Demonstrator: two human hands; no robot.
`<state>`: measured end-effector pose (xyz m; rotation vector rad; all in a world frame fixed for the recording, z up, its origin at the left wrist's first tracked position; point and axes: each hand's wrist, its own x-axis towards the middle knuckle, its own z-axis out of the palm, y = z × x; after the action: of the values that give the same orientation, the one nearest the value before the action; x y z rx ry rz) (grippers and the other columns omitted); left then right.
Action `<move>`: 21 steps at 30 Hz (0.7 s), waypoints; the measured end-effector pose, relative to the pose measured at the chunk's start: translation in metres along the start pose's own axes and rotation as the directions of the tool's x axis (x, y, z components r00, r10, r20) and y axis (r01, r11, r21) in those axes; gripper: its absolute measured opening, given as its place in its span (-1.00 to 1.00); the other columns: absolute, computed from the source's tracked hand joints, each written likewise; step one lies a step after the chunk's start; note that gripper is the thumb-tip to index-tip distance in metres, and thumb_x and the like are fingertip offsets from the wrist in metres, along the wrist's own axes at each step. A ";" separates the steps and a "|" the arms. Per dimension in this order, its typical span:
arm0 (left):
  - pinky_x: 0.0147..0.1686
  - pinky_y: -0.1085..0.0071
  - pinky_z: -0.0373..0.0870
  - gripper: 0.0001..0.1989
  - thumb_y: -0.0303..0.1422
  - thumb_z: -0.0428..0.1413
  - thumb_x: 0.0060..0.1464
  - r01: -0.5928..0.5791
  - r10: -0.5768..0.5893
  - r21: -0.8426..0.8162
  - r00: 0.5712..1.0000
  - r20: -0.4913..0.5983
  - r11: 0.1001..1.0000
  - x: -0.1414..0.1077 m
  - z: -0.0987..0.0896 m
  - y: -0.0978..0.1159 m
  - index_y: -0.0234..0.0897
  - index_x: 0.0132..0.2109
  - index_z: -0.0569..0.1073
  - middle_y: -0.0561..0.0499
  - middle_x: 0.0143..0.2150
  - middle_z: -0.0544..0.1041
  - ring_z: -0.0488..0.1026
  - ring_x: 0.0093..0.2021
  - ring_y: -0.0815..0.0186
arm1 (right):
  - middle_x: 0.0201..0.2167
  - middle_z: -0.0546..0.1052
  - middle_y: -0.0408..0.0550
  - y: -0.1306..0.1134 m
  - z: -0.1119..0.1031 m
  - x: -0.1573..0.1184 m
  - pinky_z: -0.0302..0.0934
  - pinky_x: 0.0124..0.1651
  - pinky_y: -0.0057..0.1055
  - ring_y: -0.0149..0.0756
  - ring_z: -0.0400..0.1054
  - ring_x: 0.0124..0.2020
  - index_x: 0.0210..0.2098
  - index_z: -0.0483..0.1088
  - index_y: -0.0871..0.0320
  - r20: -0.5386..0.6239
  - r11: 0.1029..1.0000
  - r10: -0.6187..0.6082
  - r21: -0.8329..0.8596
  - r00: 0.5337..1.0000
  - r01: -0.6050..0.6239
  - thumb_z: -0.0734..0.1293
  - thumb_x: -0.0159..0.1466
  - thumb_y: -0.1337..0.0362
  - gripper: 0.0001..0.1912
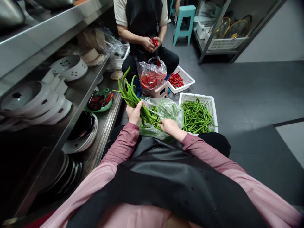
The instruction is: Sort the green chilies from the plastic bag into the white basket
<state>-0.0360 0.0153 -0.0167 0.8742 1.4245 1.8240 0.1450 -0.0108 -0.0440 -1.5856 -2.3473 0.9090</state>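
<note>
My left hand (pixel 134 113) is wrapped round a bunch of long green peppers (pixel 130 93) that fan out to the upper left, their other ends pointing down at the bag. At the lower ends of the bunch is my right hand (pixel 170 127), its fingers pinched together over the bag; what they hold, if anything, is too small to tell. Below both hands an open clear plastic bag (pixel 166 107) contains more green peppers. Right of the bag a white basket (pixel 215 110) holds a heap of green peppers (pixel 196 117).
Opposite sits a person (pixel 142 19) holding red peppers. Before them are a bag of red peppers (pixel 152 79) on a pink stool (pixel 158 91) and a white basket (pixel 190 80). Metal shelves (pixel 78 104) with dishes line the left. A teal stool (pixel 185 23) stands behind.
</note>
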 end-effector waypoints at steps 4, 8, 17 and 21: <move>-0.24 0.33 0.42 -0.62 -0.22 0.28 -0.22 0.077 -0.072 -0.028 0.987 0.146 0.997 -0.033 0.019 0.006 -0.34 -0.26 0.43 0.00 -0.35 0.52 0.49 -0.33 0.28 | 0.18 0.28 0.10 -0.008 -0.021 0.001 0.12 0.18 -0.18 -0.10 0.25 0.12 0.26 0.07 0.15 -0.260 0.855 -0.198 0.426 0.945 0.297 0.45 0.02 0.10 -0.11; -0.09 0.29 0.38 -0.56 -0.25 0.30 -0.24 0.266 -0.224 -0.086 0.915 0.335 0.960 -0.069 0.042 0.011 -0.33 -0.16 0.43 -0.06 -0.19 0.54 0.48 -0.18 0.24 | 0.17 0.28 0.14 -0.006 -0.019 -0.004 0.08 0.23 -0.17 -0.09 0.20 0.16 0.27 0.00 0.22 -0.197 0.653 -0.231 0.694 0.953 0.302 0.52 -0.13 0.16 0.07; 0.17 0.16 0.16 -0.50 -0.20 0.24 -0.08 -0.014 -0.130 0.195 0.695 0.707 0.981 -0.080 0.066 0.010 -0.28 0.02 0.40 -0.14 0.08 0.39 0.27 0.15 0.11 | -0.21 0.52 0.03 0.015 -0.036 -0.042 0.28 0.00 -0.18 -0.18 0.41 -0.18 -0.15 0.34 0.21 -0.329 0.559 0.138 0.804 0.934 0.201 0.50 -0.09 0.19 -0.47; 0.07 0.16 0.26 -0.49 -0.22 0.25 -0.12 0.067 -0.247 0.270 0.654 0.715 0.960 -0.061 0.066 0.005 -0.28 0.01 0.42 -0.15 0.04 0.43 0.33 0.08 0.10 | -0.54 0.46 -0.14 0.056 -0.073 -0.050 0.34 -0.40 -0.31 -0.32 0.37 -0.52 -0.34 0.34 0.19 -0.240 0.360 0.390 0.928 0.889 0.093 0.45 -0.02 0.25 -0.71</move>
<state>0.0518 -0.0003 -0.0064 1.3630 1.1021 0.9612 0.2431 -0.0127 -0.0081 -1.2439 -0.9374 1.3856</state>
